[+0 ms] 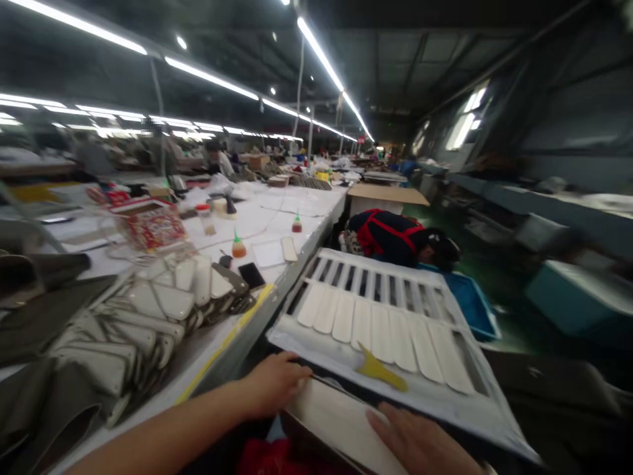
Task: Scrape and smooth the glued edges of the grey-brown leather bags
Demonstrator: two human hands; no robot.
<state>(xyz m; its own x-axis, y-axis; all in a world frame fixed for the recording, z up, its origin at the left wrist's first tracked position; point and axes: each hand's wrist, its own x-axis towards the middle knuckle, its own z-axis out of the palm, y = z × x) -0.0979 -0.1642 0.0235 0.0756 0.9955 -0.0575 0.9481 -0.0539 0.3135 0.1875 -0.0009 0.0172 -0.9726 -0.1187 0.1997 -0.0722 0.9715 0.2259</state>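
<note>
Close to my body is a stack of cream-coloured strips (341, 419), held between both hands. My left hand (279, 382) has its fingers curled over the stack's far left end. At the near right end my right hand (420, 435) grips the stack, its thumb and fingers along the top and side; its lower part runs out of view. Just beyond stands a white slatted rack (316, 340), with a row of round-ended cream strips (370, 330) laid side by side on it. A yellow tool with a forked end (380, 371) rests on the rack's near edge.
A long white table (267, 204) on the left carries piled grey-and-white panels (148, 310), a dark phone (251, 274), a bottle with orange contents (238, 247) and a red patterned box (153, 224). Behind the rack a person (390, 234) bends beside a blue crate (472, 307).
</note>
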